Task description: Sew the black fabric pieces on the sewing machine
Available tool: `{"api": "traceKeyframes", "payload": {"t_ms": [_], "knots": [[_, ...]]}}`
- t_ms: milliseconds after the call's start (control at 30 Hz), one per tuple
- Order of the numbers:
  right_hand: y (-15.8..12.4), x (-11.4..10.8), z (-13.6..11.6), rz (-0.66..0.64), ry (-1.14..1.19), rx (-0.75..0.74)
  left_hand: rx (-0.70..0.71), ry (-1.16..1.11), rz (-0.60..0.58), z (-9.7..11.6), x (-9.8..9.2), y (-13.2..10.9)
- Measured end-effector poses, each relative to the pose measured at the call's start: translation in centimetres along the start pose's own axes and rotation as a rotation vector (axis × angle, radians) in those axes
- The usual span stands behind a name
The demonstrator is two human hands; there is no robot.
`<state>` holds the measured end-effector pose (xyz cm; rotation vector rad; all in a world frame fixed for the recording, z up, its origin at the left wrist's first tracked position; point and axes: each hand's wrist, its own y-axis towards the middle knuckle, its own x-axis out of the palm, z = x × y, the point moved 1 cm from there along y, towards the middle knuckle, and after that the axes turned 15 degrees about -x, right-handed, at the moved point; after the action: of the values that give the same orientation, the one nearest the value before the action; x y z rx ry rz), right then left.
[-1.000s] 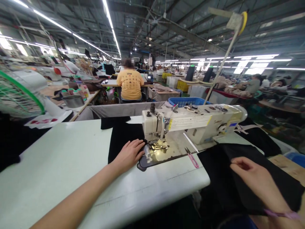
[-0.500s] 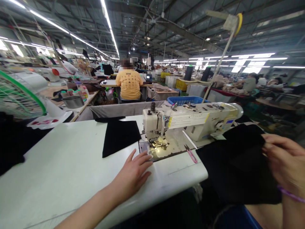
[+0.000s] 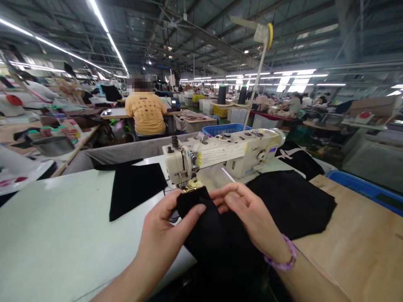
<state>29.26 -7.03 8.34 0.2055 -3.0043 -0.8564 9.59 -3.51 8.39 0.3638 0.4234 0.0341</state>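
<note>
A piece of black fabric (image 3: 204,230) is held up in front of the sewing machine (image 3: 220,151), its lower part hanging over the table's front edge. My left hand (image 3: 166,226) is closed on its upper left part, thumb flat on top and fingers underneath. At the right edge of the same piece, my right hand (image 3: 248,218) has its fingers curled against the cloth; the fingertips are partly hidden. The raised top edge of the cloth sits just before the presser foot (image 3: 192,184) and covers part of it.
Another black fabric piece (image 3: 137,188) lies left of the machine. More black fabric (image 3: 292,201) lies to the right, partly on a wooden board (image 3: 355,226). A blue basket (image 3: 210,130) stands behind the machine. A person in a yellow shirt (image 3: 145,113) sits ahead, facing away.
My right hand has brought a black fabric piece from the right to the front of the machine. My left hand has left the tabletop and taken hold of it. The view has turned right.
</note>
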Motion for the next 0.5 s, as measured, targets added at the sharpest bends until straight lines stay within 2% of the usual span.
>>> {"api": "traceKeyframes", "payload": {"t_ms": [67,133,200,300,333,400,500], "knots": [[-0.9,1.0,0.4,0.067,-0.001,-0.117,-0.045,0.034,0.194,1.0,-1.0,0.4],[-2.3,2.8,0.8,0.02,-0.195,-0.221,-0.072,0.079,0.254,1.9,-1.9,0.5],[-3.7,5.0,1.2,0.023,-0.532,-0.394,-0.134,0.072,0.216,2.7,-2.5,0.6],[-4.7,8.4,1.9,0.08,-0.908,-0.704,-0.294,-0.123,0.105,3.4,-2.9,0.6],[-4.5,9.1,2.2,0.071,-0.967,-0.738,-0.345,-0.211,0.07,3.4,-2.9,0.6],[-3.8,9.6,2.8,0.054,-0.991,-0.687,-0.425,-0.337,0.006,3.2,-3.0,0.5],[-2.1,8.3,3.0,0.059,-0.752,-0.617,-0.45,-0.349,-0.045,2.3,-4.1,0.5]]}}
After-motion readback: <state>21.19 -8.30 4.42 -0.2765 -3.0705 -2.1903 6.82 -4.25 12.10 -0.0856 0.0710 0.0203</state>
